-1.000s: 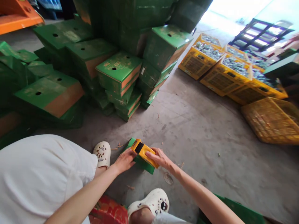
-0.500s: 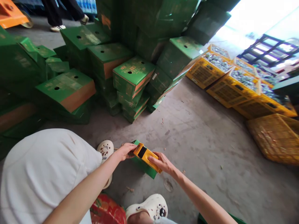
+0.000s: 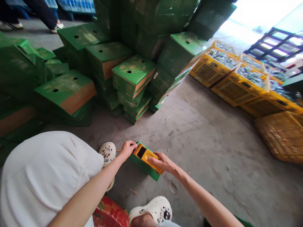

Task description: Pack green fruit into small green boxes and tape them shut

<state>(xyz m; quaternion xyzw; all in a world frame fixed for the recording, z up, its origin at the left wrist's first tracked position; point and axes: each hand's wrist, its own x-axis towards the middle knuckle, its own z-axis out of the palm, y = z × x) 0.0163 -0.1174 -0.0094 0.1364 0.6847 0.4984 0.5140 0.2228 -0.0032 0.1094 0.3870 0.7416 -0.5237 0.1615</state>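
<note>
My right hand (image 3: 162, 161) is wrapped round a yellow handheld device (image 3: 148, 157) with a black panel on its upper face. Under the device lies a narrow green box (image 3: 148, 169), low in front of me between my feet. My left hand (image 3: 128, 148) is at the far left end of the device, by the box's corner, with fingers pinched together. Whatever those fingertips hold is too small to make out.
Stacked green cartons (image 3: 133, 72) rise ahead and to the left. Yellow crates (image 3: 236, 85) of small packets stand at the right, beside a tipped yellow basket (image 3: 281, 135). A red patterned object (image 3: 110, 212) lies between my legs. A person's legs (image 3: 44, 14) show at the top left.
My left hand has drawn slightly up and back from the device, its fingers now closed together. The device has shifted slightly left. The person's legs at the top left have moved further left.
</note>
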